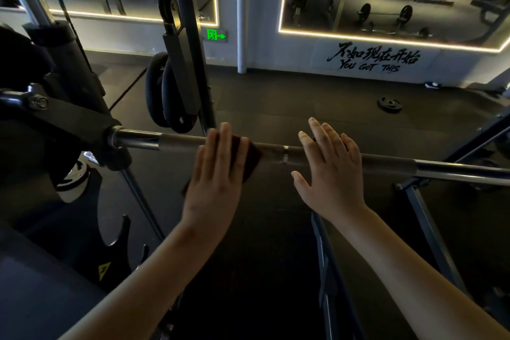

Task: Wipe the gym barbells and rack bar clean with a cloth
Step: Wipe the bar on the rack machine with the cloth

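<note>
Midway, I judge: left hand [218,174], fingers straight together, presses cloth [249,159] on rack bar [182,142]; right hand [331,171] rests spread-fingered; right stretch and barbells seem undone.

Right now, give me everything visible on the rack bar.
The rack bar looks like a steel rod running sideways across the view, from a black bracket at left past the right edge. Its outer stretches are polished; the middle is duller grey with a bright ring. The left hand presses a dark cloth onto it; the right hand rests on it.
</note>
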